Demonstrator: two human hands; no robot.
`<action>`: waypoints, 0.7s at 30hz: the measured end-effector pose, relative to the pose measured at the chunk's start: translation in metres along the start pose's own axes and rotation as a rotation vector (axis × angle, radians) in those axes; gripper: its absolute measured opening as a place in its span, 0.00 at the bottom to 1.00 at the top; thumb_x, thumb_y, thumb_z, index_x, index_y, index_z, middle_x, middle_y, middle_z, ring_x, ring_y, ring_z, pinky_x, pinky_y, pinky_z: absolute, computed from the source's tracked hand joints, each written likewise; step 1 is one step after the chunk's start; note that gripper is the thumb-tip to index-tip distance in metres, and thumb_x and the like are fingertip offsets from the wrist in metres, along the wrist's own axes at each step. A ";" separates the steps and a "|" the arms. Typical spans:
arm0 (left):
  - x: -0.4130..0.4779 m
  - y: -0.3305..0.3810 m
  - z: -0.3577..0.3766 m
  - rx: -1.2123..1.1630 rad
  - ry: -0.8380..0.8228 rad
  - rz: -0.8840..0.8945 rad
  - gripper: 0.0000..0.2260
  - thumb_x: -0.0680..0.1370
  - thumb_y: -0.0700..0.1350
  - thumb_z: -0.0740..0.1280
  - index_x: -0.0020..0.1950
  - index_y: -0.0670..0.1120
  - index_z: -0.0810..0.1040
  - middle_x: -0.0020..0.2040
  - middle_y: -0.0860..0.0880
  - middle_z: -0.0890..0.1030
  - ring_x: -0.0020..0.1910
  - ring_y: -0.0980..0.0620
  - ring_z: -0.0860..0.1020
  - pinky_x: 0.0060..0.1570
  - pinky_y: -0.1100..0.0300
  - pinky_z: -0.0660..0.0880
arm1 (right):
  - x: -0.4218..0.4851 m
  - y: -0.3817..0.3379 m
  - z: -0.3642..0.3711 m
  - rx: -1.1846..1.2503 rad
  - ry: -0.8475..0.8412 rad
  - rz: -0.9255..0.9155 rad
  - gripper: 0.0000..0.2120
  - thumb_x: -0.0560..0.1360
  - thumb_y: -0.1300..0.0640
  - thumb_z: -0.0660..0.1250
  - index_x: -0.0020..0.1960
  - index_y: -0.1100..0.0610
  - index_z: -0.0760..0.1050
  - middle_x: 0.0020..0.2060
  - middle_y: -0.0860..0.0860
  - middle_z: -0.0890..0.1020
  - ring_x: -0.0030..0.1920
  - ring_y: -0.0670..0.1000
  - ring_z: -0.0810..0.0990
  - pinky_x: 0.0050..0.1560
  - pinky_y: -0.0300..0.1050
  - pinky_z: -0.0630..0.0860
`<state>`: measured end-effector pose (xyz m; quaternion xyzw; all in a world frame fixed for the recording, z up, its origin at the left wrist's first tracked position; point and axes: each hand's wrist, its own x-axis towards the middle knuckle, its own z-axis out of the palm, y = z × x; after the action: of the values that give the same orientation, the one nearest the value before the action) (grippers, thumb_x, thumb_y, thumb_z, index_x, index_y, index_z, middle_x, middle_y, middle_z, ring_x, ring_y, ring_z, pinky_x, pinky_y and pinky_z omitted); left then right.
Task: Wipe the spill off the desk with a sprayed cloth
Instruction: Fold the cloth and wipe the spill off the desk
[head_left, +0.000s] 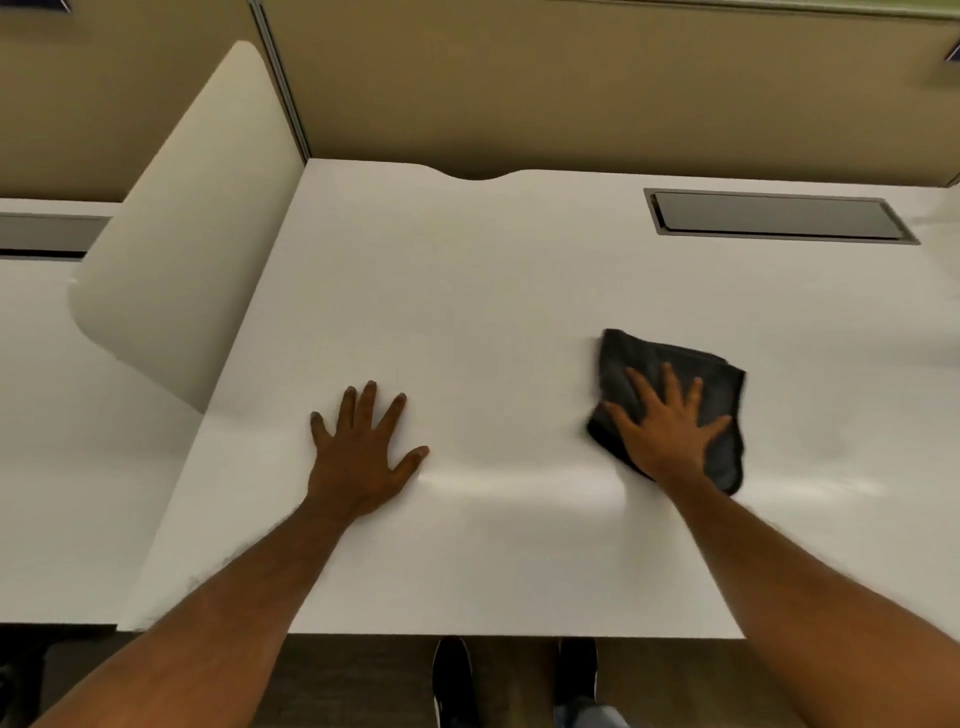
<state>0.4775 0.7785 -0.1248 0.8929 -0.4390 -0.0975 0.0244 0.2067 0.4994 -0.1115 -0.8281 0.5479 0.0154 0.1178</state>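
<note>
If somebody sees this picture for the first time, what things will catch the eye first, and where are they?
The dark grey cloth stands out on the white desk, right of centre, with the right hand spread flat on it. The left hand lies flat on the bare desk, left of centre. A dark rectangular panel is set into the desk at the far right.

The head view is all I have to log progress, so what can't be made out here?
- Spill: none distinguishable on the white desk; glare washes it out.
- Desk under the dark cloth: hidden by the cloth and the right hand.
- Spray bottle: not in view.
- Cloth dampness: cannot tell.
- Left hand: palm side hidden, pressed flat.
</note>
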 end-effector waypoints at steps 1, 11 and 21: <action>-0.001 0.000 0.000 -0.002 0.003 0.003 0.39 0.72 0.73 0.41 0.80 0.59 0.48 0.82 0.47 0.46 0.80 0.44 0.43 0.73 0.32 0.46 | -0.003 0.006 0.000 0.004 0.002 0.052 0.33 0.72 0.27 0.50 0.76 0.33 0.52 0.80 0.47 0.47 0.79 0.60 0.41 0.66 0.81 0.42; -0.014 0.003 0.000 -0.078 0.101 0.019 0.36 0.75 0.68 0.43 0.79 0.53 0.60 0.81 0.45 0.55 0.80 0.42 0.51 0.74 0.34 0.46 | -0.076 -0.111 0.036 -0.033 0.000 -0.140 0.35 0.72 0.26 0.48 0.76 0.34 0.48 0.80 0.55 0.43 0.77 0.67 0.36 0.65 0.80 0.34; -0.013 0.018 -0.002 -0.106 0.070 -0.050 0.38 0.74 0.70 0.43 0.78 0.50 0.62 0.80 0.43 0.56 0.80 0.42 0.50 0.73 0.34 0.43 | -0.102 -0.053 0.029 0.021 -0.002 -0.555 0.27 0.75 0.34 0.55 0.73 0.35 0.61 0.80 0.47 0.50 0.79 0.58 0.38 0.67 0.77 0.31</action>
<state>0.4565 0.7780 -0.1182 0.9040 -0.4095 -0.0898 0.0845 0.2170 0.6174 -0.1142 -0.9452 0.3002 -0.0221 0.1266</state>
